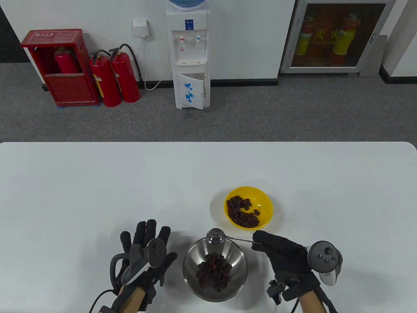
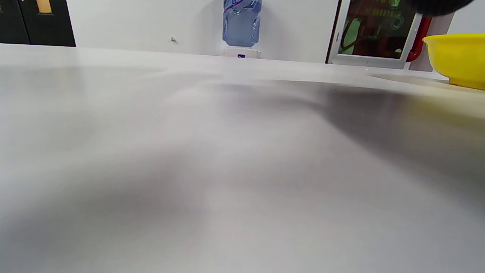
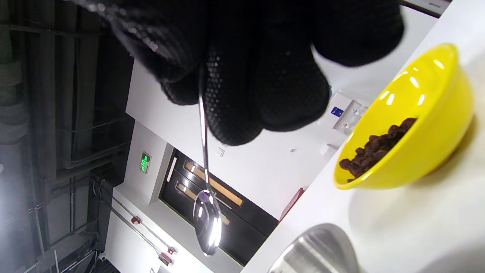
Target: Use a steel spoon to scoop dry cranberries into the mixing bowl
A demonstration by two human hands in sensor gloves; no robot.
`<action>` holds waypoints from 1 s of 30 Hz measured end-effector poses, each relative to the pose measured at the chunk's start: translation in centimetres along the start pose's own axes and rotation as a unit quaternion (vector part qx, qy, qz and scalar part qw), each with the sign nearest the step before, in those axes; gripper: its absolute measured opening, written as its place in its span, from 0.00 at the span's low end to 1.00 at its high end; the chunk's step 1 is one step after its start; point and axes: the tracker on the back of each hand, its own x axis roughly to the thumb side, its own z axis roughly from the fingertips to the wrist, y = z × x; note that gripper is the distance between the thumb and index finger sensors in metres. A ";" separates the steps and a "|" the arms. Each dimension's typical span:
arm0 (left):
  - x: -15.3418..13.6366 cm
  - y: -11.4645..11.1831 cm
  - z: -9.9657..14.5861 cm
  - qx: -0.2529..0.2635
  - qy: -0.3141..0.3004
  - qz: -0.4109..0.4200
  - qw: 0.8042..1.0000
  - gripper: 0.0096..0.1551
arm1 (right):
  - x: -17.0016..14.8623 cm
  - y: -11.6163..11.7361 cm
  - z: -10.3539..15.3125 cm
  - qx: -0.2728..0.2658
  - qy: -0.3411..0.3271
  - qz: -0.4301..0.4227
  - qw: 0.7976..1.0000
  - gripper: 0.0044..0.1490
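My right hand's (image 1: pixel 283 257) fingers (image 3: pixel 265 94) pinching the steel spoon (image 1: pixel 215 235) above the mixing bowl (image 1: pixel 195 264), left hand (image 1: pixel 143 257) fingers spread flat on the counter (image 1: pixel 97 182).

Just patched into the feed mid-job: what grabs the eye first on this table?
The yellow bowl, holding dry cranberries, stands out brightest, right of centre on the white table. Just nearer the person sits the steel mixing bowl with its own dark heap of cranberries. The right hand holds a steel spoon by the handle, its bowl over the mixing bowl's far rim, while the left hand rests spread flat to the left.
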 end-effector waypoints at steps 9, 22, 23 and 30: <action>0.0 0.0 0.0 0.001 0.000 0.000 1.000 0.47 | -0.1 0.0 0.1 -0.009 -0.003 0.008 1.000 0.24; 0.0 -0.1 0.0 0.003 -0.004 0.010 1.000 0.47 | 0.3 -1.0 -0.9 -0.181 0.086 0.154 0.968 0.25; 0.0 -0.1 0.0 0.004 -0.004 0.011 1.000 0.47 | 0.4 -1.1 -1.2 -0.190 0.089 0.163 0.964 0.25; -0.1 -0.1 0.0 0.006 -0.004 0.011 1.000 0.47 | -1.2 -1.2 -3.1 -0.235 0.121 0.257 0.930 0.25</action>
